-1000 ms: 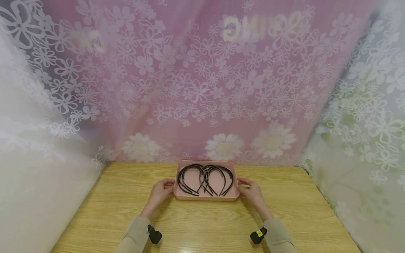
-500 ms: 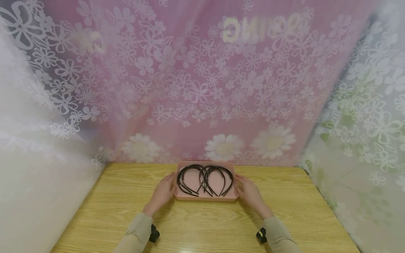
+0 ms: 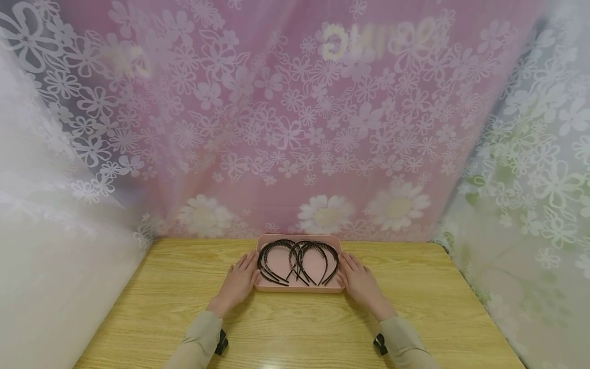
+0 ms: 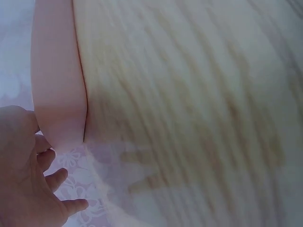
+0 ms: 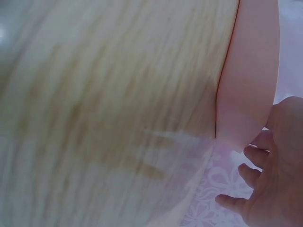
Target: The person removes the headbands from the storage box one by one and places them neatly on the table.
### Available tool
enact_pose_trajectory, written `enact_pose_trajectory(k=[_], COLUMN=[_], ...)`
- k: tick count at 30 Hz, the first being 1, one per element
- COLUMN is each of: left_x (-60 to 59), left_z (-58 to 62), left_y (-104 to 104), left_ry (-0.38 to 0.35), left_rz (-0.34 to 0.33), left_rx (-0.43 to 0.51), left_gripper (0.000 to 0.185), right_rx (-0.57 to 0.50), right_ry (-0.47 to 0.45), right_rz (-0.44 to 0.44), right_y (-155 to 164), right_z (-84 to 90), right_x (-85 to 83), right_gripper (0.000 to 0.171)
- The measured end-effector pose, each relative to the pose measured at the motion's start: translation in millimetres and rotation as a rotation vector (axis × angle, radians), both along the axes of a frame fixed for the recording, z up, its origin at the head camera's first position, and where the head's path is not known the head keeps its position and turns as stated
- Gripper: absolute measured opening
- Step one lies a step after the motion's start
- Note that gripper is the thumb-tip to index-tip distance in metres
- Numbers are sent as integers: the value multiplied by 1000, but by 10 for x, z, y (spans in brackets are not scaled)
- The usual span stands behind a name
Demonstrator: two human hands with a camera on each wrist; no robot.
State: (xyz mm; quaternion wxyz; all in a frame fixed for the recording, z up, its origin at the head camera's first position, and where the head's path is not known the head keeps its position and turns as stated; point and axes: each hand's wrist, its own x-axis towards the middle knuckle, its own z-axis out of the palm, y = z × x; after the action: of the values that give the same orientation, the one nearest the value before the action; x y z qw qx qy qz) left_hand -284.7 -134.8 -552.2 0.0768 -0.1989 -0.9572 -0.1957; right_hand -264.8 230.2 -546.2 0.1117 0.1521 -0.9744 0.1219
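Note:
A shallow pink tray (image 3: 299,289) lies on the table near its far edge. Several black headbands with toothed inner sides (image 3: 298,256) overlap inside it. My left hand (image 3: 237,282) touches the tray's left end, fingers extended along the side and rim. At the opposite end, my right hand (image 3: 361,284) touches the tray in a mirrored pose. In the left wrist view the tray's corner (image 4: 59,90) stands beside the spread fingers of the left hand (image 4: 23,175). Likewise, the right wrist view has the tray's wall (image 5: 248,75) next to the right hand (image 5: 279,175).
The wooden table (image 3: 295,328) carries the tray. A pink curtain with white flowers (image 3: 290,128) hangs right behind the table. Pale sheets (image 3: 55,246) close in the left side, and a flowered one (image 3: 530,230) the right.
Both hands have shifted from gripping the tray's ends to lying flatter along its sides, fingers straighter. The tray has moved barely, if at all; the headbands lie as before.

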Motion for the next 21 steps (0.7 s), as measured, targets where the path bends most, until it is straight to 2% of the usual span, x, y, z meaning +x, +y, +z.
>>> enact_pose_trajectory(k=[13,21], left_x=[50,99], left_z=[51,93], left_y=[7,2], left_ry=[27,37], left_rz=[-1,-1], left_rx=[-84,-105], left_gripper=[52,52], right_rx=[46,34], right_ry=[-5,32], right_rz=[2,12], right_y=[-27,-13], right_z=[39,5], right_x=[75,98], right_gripper=[53,53])
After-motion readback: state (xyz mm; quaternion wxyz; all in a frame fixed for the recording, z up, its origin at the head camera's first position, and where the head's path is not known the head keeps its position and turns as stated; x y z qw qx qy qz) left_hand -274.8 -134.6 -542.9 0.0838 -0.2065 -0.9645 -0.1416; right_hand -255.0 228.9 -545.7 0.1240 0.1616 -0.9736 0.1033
